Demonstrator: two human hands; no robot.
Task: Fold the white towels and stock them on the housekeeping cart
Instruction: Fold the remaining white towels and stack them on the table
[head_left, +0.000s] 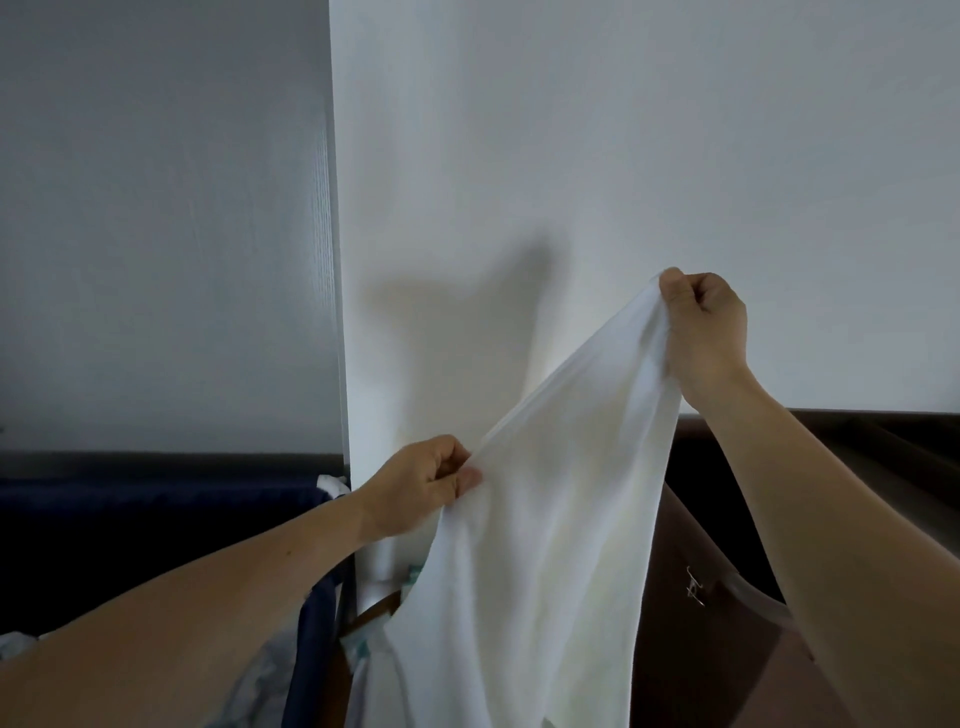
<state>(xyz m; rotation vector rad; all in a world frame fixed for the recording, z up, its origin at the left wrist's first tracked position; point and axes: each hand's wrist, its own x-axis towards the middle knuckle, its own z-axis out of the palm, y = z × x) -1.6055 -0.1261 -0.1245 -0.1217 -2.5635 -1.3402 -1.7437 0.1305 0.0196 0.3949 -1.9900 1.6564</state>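
**Towel held up by its top hem, first fold not yet made**

The step in hand looks like the opening-out: an edge is found and the cloth is spread before any folding. The left hand (431, 475) pinches the white towel (550, 519) at one end of its upper hem, thumb and curled fingers closed on the cloth. The right hand (704, 325), higher up, grips the other end of that hem in a closed fist. The hem runs taut and slanted between them. The rest hangs in front of the white wall (623, 156) and runs out of the bottom of the view.

The towel is plain white and thin enough to let a faint yellowish light through, with long soft creases running downward.

As I judge it, the next move calls for levelling the hands, then bringing the two held ends together to halve the towel (whether they are true corners cannot be told, since the cloth bunches in each grip). A dark blue fabric panel (156, 499) lies low on the left and a brown surface (727, 649) on the right. I cannot tell whether either belongs to the cart.
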